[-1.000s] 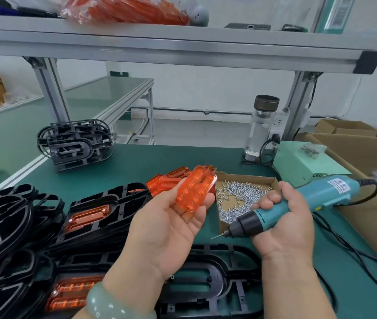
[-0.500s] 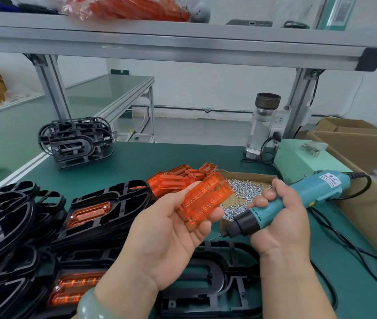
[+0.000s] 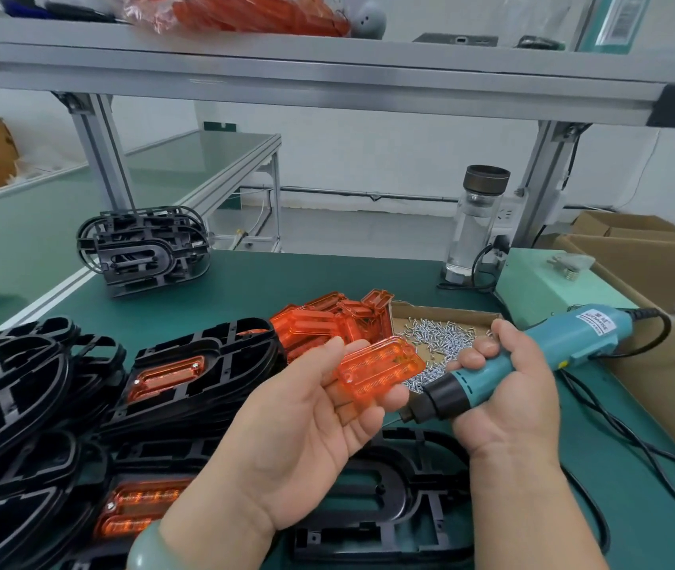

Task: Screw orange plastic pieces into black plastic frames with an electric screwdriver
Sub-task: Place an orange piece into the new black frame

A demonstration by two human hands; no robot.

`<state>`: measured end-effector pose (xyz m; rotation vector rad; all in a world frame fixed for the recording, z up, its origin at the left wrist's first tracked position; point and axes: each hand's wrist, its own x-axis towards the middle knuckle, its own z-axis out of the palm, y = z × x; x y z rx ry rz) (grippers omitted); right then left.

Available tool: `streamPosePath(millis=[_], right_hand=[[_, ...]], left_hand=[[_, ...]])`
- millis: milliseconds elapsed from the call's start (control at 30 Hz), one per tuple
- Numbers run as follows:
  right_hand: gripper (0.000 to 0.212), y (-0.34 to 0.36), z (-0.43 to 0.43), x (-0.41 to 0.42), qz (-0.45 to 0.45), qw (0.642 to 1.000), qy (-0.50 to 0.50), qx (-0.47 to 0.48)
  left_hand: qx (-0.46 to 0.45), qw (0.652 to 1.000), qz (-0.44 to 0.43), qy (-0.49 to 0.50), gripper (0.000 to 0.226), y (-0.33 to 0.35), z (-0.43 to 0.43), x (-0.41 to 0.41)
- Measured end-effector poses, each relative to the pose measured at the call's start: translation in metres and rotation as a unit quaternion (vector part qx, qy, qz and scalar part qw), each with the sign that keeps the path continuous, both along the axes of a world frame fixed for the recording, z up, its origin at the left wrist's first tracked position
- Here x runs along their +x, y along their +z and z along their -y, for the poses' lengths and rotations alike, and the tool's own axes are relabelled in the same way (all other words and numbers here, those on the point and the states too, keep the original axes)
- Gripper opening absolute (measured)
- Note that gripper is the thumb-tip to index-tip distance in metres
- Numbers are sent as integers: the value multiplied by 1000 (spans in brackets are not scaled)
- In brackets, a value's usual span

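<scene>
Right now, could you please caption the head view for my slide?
Left hand holds an orange plastic piece over a black frame; right hand grips an electric screwdriver.

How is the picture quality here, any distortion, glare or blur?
Head view: wide-angle distortion bows the shelf rail and leans the posts; light is soft and even, only faint shadow under the left hand and right hand; the neighbouring bench top shows pale glare; orange piece and screwdriver look sharp.

One orange piece (image 3: 381,374): translucent, ribbed, tilted, held above an empty black frame (image 3: 373,495) lying flat. The teal screwdriver (image 3: 504,364): nose angled down-left, beside it. Loose orange pile (image 3: 327,322) behind; assembled frames (image 3: 187,376) stacked left.
</scene>
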<state>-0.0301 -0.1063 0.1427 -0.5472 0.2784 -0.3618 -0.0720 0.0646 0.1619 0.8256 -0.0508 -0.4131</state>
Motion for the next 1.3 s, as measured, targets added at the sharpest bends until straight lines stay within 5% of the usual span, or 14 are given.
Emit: streamPosePath(millis=[133,333,600,733,800,900,1067,1300], right_hand=[[19,0,0,0,1,1000,-1,-6],[18,-1,0,1,2,1000,1,-8],[17,0,1,0,-1,1000,3,1],[16,0,1,1,0,1000,-1,-2],[16,0,2,1,2,1000,-3,-1],[18,0,2,1,7,1000,-5,2],[18,-2,4,2,10,1000,-6,6],[16,-3,6,2,9,1000,-12,11]], left_hand=[[26,999,19,22,53,-4,-1,-2],[182,976,51,106,38,-9,3,-4],[76,990,31,115,39,-2,-4,-2],[152,976,90,125,46,1,-7,-1],[265,940,158,147,37,2,-11,2],[502,801,283,162,26,0,-18,5],[672,640,362,83,15,-6,-19,3],[724,592,354,-10,8,-25,-9,4]])
